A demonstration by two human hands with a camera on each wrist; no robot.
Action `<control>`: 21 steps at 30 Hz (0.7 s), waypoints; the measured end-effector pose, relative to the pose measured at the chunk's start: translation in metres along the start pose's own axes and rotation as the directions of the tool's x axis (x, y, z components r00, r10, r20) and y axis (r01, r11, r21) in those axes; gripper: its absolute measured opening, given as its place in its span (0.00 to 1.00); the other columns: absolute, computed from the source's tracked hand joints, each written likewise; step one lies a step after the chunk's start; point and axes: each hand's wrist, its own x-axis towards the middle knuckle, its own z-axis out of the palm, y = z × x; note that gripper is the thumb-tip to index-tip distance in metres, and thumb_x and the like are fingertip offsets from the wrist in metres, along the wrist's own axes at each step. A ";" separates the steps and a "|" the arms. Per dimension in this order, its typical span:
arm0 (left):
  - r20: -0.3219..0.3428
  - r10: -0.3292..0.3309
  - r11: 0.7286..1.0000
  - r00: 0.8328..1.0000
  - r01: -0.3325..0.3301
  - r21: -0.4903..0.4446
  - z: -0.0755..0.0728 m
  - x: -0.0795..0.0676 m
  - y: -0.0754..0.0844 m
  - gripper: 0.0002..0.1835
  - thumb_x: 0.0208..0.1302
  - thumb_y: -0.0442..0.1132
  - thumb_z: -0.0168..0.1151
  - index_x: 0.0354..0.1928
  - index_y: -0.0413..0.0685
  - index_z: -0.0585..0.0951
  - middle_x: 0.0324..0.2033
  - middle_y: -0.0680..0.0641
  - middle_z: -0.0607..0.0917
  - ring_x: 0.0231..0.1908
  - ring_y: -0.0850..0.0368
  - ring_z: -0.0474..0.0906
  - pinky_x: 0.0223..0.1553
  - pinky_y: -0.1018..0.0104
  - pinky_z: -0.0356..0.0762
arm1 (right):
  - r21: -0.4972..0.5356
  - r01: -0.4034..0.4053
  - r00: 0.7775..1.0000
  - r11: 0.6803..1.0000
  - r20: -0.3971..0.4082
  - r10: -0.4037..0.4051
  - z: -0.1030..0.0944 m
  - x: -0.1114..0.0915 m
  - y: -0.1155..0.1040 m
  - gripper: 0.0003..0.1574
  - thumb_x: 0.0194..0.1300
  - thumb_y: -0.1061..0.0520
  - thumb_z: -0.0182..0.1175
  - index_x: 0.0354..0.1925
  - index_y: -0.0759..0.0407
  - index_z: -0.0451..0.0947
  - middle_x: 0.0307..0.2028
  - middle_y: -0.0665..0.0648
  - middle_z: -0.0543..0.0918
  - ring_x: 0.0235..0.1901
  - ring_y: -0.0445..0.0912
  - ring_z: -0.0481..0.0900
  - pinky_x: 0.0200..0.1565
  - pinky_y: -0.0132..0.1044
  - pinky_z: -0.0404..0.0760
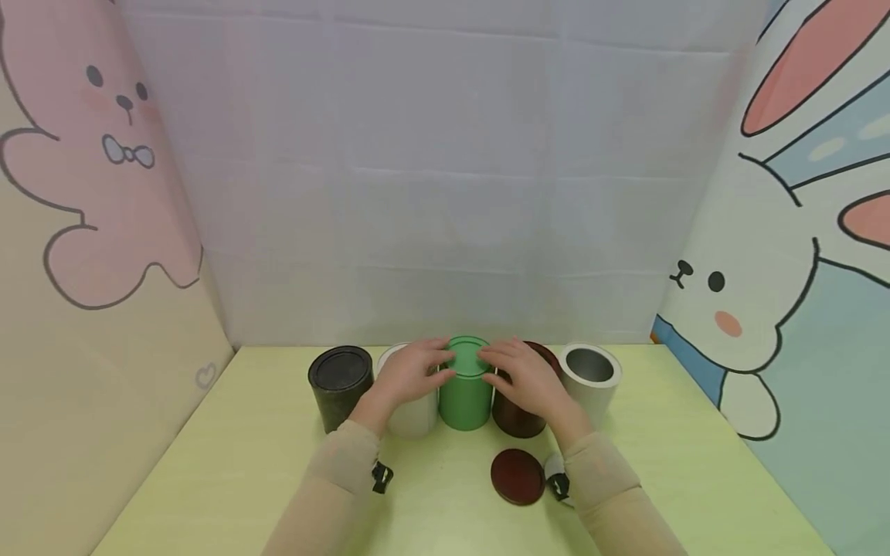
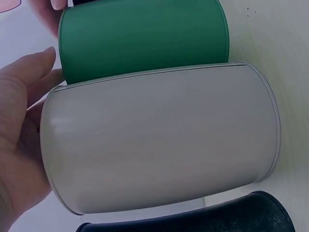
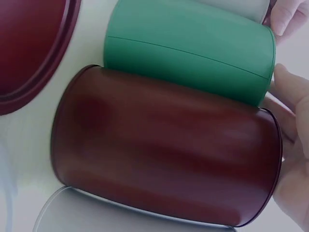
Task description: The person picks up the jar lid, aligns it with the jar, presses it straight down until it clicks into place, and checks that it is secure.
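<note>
A green canister [image 1: 466, 405] with its green lid [image 1: 467, 357] on top stands in the middle of a row. From the left, my left hand [image 1: 412, 369] reaches over a white canister [image 1: 413, 417], its fingertips right at the green lid's edge. My right hand [image 1: 527, 374] comes over a dark red canister [image 1: 518, 421] to the lid's opposite edge. Both hands have loosely bent fingers and grip nothing. In the left wrist view the left hand [image 2: 24, 125] is beside the white canister's top end; the right wrist view has the right hand [image 3: 294, 145] beside the dark red one's.
A black lidded canister [image 1: 341, 390] ends the row at left, an uncovered white canister [image 1: 591, 378] at right. On the table [image 1: 431, 510] lie a dark red lid [image 1: 518, 477] and a white round piece [image 1: 552, 465], partly behind the right wrist. A white curtain [image 1: 445, 193] hangs behind.
</note>
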 end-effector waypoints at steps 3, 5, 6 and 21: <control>-0.076 0.045 0.998 0.996 -0.042 0.044 0.001 -0.006 0.000 0.22 0.68 0.46 0.65 0.60 0.44 0.82 0.63 0.40 0.76 0.62 0.43 0.73 0.60 0.50 0.74 | 0.023 0.042 0.996 0.999 -0.077 -0.041 0.003 -0.004 -0.001 0.25 0.60 0.59 0.71 0.56 0.62 0.82 0.51 0.60 0.84 0.54 0.55 0.79 0.66 0.56 0.67; -0.125 0.098 0.993 0.987 -0.089 0.078 0.002 -0.009 0.001 0.20 0.66 0.44 0.67 0.57 0.43 0.84 0.60 0.40 0.79 0.61 0.43 0.75 0.59 0.51 0.75 | 0.032 0.064 0.990 0.997 -0.126 -0.060 0.005 -0.007 -0.002 0.26 0.57 0.62 0.73 0.54 0.62 0.83 0.49 0.60 0.85 0.52 0.55 0.81 0.64 0.56 0.68; -0.146 0.125 0.988 0.981 -0.111 0.104 0.004 -0.011 0.002 0.19 0.65 0.43 0.68 0.56 0.43 0.84 0.59 0.40 0.80 0.60 0.44 0.76 0.58 0.52 0.76 | 0.033 0.074 0.987 0.997 -0.149 -0.068 0.006 -0.008 -0.002 0.26 0.55 0.63 0.73 0.54 0.63 0.83 0.48 0.60 0.85 0.51 0.55 0.81 0.64 0.56 0.69; -0.252 0.184 0.973 0.950 -0.141 0.182 0.018 -0.016 0.014 0.14 0.59 0.38 0.72 0.48 0.47 0.88 0.50 0.47 0.86 0.54 0.52 0.81 0.60 0.60 0.74 | -0.049 0.104 0.954 0.993 -0.278 -0.113 0.018 -0.009 -0.007 0.21 0.49 0.67 0.76 0.44 0.61 0.87 0.41 0.56 0.88 0.45 0.51 0.84 0.58 0.46 0.78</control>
